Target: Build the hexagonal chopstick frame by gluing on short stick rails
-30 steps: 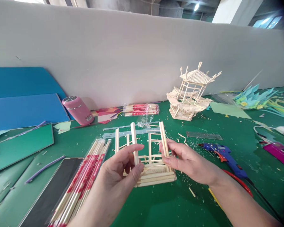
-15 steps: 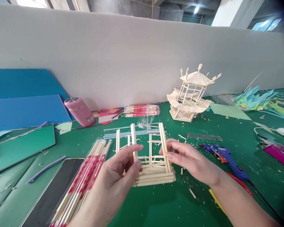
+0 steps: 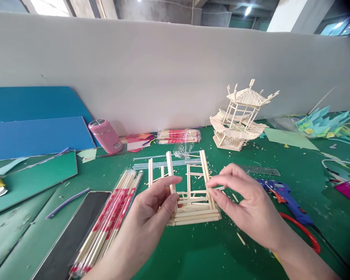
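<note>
Between both hands' fingers (image 3: 165, 206), the stick frame (image 3: 196, 215).

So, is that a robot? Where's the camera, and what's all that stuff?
No robot here: these are a person's own bare hands. The camera is worn on their head, looking forward and down.

The left hand holds a post of a small frame made of pale sticks. The fingers of the right hand are at another post; I can't tell if they grip it.

On the green table there are also wrapped sticks and a pink container to the left. To the right are a little stick tower and a blue tool that looks like a glue gun.
</note>
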### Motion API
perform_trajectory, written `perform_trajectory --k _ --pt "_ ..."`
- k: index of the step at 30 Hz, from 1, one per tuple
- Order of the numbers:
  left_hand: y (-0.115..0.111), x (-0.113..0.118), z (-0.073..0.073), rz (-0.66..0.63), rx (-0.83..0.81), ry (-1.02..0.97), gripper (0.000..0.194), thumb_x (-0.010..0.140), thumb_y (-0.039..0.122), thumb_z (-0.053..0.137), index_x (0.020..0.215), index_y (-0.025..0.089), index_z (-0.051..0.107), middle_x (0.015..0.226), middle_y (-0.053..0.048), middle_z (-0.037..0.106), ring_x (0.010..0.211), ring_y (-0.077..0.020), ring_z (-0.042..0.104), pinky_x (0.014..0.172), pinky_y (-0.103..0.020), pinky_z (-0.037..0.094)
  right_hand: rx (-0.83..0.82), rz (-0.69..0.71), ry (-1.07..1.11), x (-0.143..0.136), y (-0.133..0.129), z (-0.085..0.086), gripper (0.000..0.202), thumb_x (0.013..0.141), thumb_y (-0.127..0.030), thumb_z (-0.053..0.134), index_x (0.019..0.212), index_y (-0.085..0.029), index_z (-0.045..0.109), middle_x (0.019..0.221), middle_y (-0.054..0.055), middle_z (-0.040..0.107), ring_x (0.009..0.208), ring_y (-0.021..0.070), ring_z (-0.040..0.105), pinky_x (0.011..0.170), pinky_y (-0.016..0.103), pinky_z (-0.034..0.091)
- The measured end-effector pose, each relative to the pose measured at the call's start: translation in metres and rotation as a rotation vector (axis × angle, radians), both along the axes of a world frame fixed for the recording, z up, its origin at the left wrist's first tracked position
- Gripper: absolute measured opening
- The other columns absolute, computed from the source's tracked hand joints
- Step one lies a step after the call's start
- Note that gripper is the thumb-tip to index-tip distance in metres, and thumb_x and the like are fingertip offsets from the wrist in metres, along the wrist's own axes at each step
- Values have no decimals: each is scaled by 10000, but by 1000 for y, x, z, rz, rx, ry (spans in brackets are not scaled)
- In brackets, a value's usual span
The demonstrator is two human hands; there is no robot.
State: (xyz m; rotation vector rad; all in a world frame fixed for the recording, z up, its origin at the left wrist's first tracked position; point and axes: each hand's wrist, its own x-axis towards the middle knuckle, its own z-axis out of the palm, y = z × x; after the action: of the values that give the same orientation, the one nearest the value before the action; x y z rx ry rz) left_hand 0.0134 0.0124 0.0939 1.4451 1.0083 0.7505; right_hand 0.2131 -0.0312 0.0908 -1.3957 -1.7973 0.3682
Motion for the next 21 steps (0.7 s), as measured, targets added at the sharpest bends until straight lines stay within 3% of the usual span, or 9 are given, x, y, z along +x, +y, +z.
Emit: perform_trajectory --k 4,7,10,21 --pt "-1 1 1 -4 10 -8 296 840 310 508 1127 239 528 605 57 465 552 -93 408 486 -199 343 -34 91 -183 -3 1 6 131 859 -202 519 920 -235 630 776 -1 465 752 126 448 633 271 388" --pt "-1 1 1 6 10 -12 289 841 302 504 1122 239 527 596 61 455 543 -91 403 482 -198 342 -68 105 -268 -7 2 8 175 877 -208 489 782 -210 636 719 -4 462 731 130 427 609 276 363" --pt "-1 0 0 7 7 -14 288 847 303 494 1128 242 519 602 60 460 551 -94 412 491 -201 351 -78 104 -291 -10 3 9 235 888 -210 470 700 -193 609 691 -8 453 710 125 413 589 269 342" --pt "-1 0 0 2 -11 -14 288 851 312 490 1131 251 514 638 49 500 566 -96 419 502 -203 364 -25 92 -310 -11 3 9 232 880 -199 482 671 -187 581 676 -10 456 682 127 411 617 285 338"
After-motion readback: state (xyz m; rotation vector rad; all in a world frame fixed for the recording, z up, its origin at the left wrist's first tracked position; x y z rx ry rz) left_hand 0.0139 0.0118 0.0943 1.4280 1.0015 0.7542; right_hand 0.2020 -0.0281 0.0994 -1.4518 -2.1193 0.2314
